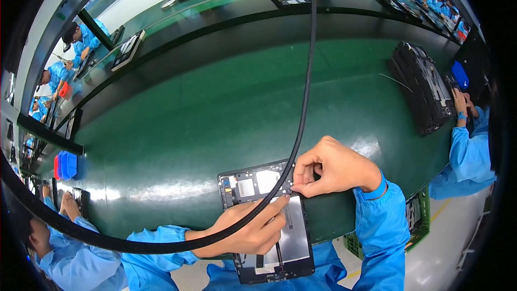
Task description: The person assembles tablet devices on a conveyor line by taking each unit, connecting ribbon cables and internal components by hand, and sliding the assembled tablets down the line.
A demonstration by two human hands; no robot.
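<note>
An opened tablet (293,226) with a black frame lies at the near edge of the green table, its lower part reaching past the edge toward me. Inside it show a silvery panel, whitish rectangles and small parts along the far end. My left hand (245,229) rests across its middle, fingers bent and slightly apart, the uppermost fingertip close to the right hand. At the tablet's far right side, my right hand (336,170) is closed in a pinch of thumb and forefinger. Whatever sits between those fingertips is too small to make out.
A black cable (307,86) hangs across the view, in front of my left hand. Stacked black tablets (423,89) stand at the right beside a co-worker's hands (462,102). Blue bins (67,165) are at left. A green crate (420,218) sits below the table's right edge.
</note>
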